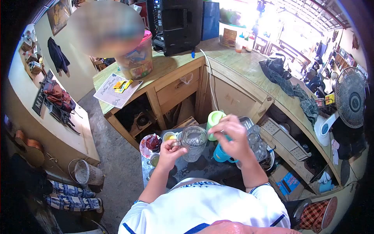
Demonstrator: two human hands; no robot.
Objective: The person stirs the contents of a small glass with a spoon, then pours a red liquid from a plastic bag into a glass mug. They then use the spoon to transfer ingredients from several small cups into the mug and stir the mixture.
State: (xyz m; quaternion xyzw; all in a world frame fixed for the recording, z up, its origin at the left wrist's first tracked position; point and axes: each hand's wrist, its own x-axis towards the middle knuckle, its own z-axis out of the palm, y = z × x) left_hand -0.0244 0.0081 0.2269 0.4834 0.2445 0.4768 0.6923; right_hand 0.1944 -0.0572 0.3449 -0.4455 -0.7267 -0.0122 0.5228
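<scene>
My left hand (172, 153) is closed round the handle of a clear glass mug (194, 143), held upright over the dark low table (187, 170). To the right of the mug's rim, my right hand (231, 134) is raised with bent fingers pressed together; what it holds, if anything, is too small to make out. Behind it stands a light green container (215, 117), partly hidden by the fingers. A blue cup (221, 153) sits below my right hand. Left of the mug are a cup with yellow contents (170, 136) and a bowl with something dark red (147, 146).
Upturned glasses (257, 144) stand right of my right hand. A wooden counter (241, 66) curves ahead, bearing a speaker (177, 25), a menu sheet (113, 91), dark cloth (290, 87) and a fan (349, 97). At far left are a bucket (89, 173) and a person's patterned trousers (74, 195).
</scene>
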